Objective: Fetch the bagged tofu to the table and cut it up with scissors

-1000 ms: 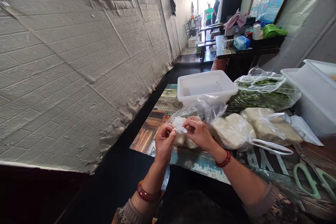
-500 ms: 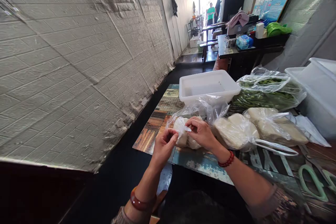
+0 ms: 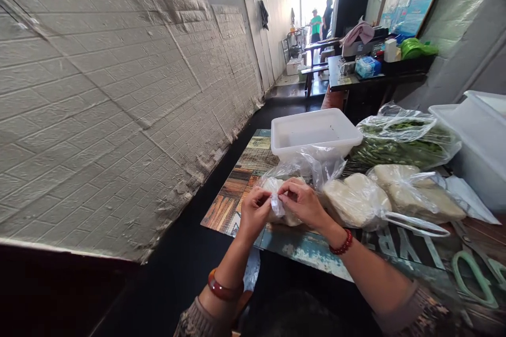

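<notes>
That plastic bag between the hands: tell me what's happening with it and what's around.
A person sits at a patterned table with both hands on a clear plastic bag of pale lumps. The left hand and right hand pinch the bag's film between their fingertips at its near side. Two more bags of pale pieces lie to the right, a bag of greens and a white tub behind. Green-handled scissors lie at right.

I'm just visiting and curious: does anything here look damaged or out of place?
Yes. The brick-pattern wall covering on the left is wrinkled and torn along its lower edge. On the table, both hands pinch a clear plastic bag; nothing has spilled.
</notes>
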Demonstrator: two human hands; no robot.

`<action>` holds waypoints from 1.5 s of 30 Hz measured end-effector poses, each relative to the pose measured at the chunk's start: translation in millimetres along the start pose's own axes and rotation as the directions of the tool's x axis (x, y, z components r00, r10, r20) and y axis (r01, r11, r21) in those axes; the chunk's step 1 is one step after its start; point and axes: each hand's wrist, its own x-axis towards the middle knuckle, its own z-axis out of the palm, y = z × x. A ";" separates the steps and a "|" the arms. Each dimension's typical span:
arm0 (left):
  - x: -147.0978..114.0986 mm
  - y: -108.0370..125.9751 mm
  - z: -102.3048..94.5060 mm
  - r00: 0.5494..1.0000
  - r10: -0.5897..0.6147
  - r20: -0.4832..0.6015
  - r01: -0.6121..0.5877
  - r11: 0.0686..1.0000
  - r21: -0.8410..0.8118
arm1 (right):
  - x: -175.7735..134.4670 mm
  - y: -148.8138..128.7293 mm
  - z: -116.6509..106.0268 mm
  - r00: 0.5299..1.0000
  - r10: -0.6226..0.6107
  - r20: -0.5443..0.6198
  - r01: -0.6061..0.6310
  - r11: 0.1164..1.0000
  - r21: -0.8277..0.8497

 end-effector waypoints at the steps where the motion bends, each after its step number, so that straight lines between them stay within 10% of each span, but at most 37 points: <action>1: -0.4 -0.9 -0.8 0.999 -0.043 -0.013 0.042 0.998 -0.052 | 0.2 -1.3 -0.4 1.000 0.010 0.007 -0.010 1.000 -0.022; 16: -11.2 21.4 -15.4 0.964 -0.191 0.187 0.259 0.837 -0.482 | 0.4 -7.4 -1.5 1.000 -0.012 0.024 0.014 0.998 -0.068; 23: -30.5 53.5 -27.4 0.964 -0.036 0.265 0.078 0.985 -0.153 | -2.8 -12.3 -1.6 0.994 -0.080 0.080 0.084 0.996 -0.042; 29: -25.2 45.1 -37.8 0.977 0.015 -0.211 -0.043 0.990 -0.131 | 3.8 -1.6 -10.1 0.971 0.222 -0.087 -0.189 0.939 0.288; 36: -14.8 11.5 -11.7 0.992 0.083 0.092 -0.096 0.984 0.150 | 2.1 -7.6 -14.8 0.990 0.139 -0.036 -0.135 0.984 0.116; 45: -6.6 -5.9 2.8 0.997 0.081 -0.010 -0.079 0.985 0.153 | 1.6 -14.2 -14.1 0.992 -0.043 0.120 0.033 0.996 0.086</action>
